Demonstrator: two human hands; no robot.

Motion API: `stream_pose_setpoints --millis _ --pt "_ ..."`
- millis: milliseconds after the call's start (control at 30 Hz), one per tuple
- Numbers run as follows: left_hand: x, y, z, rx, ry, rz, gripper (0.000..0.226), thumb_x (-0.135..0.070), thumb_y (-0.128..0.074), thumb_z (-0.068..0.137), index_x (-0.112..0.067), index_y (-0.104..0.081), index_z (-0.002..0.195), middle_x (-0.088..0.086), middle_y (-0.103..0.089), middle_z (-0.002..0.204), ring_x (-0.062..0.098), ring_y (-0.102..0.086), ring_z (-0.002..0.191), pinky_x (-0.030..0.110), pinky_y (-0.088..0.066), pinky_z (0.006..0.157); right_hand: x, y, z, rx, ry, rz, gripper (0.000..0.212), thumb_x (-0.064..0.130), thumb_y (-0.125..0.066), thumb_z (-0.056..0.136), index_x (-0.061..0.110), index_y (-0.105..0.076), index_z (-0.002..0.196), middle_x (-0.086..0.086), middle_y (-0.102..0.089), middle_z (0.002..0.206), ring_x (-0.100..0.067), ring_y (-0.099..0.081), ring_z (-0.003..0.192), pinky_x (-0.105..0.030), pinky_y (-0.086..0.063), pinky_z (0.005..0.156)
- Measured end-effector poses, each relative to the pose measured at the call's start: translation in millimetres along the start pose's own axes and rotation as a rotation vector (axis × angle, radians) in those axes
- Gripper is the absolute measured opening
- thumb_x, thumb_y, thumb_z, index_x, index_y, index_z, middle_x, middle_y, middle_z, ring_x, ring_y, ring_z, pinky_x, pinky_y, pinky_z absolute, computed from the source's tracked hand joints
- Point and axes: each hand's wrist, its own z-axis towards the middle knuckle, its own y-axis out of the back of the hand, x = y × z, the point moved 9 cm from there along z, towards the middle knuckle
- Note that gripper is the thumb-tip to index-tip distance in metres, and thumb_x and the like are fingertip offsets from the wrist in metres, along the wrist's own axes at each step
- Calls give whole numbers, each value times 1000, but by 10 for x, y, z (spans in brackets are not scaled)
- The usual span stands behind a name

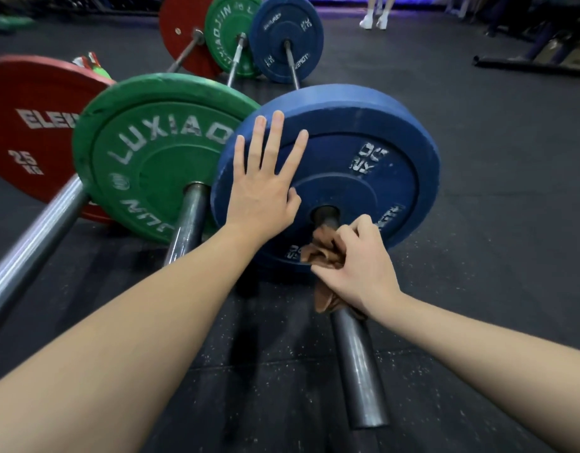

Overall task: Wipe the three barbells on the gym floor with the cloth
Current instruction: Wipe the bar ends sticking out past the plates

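Observation:
Three barbells lie side by side on the dark gym floor. Nearest on the right is the blue plate, with its steel sleeve running toward me. My left hand presses flat on the blue plate's face, fingers straight and spread. My right hand grips a brown cloth wrapped around the sleeve just below the plate's hub. The green plate and its sleeve stand in the middle. The red plate with a shiny sleeve is at the left.
The far ends of the bars carry red, green and blue plates. A person's legs in white shoes stand at the back. Dark equipment lies at the right rear. Black rubber floor extends to the right.

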Motion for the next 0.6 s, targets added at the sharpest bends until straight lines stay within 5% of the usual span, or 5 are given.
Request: stream_pose_setpoints --millis 267,467,600 --pt "5 -18 -13 -8 30 3 90 -32 -54 89 -23 -7 165 21 0 170 42 -1 157 65 -10 122 60 24 -231 -10 6 53 43 56 -63 70 19 -43 76 2 -36 98 -20 -41 96 -34 -45 79" --pt "97 5 -31 19 0 -19 86 -40 -54 90 -28 -12 164 16 0 171 38 -1 158 72 -17 115 -82 -233 324 -14 -83 139 35 42 -75 75 15 -56 88 2 -44 121 -20 -44 112 -31 -41 94" --pt "65 2 -41 38 4 -38 87 -47 -54 91 -26 -11 165 18 1 171 44 1 156 74 -15 115 -142 -257 316 6 -104 314 30 28 -74 77 17 -60 101 6 -50 112 -12 -53 104 -31 -45 86"
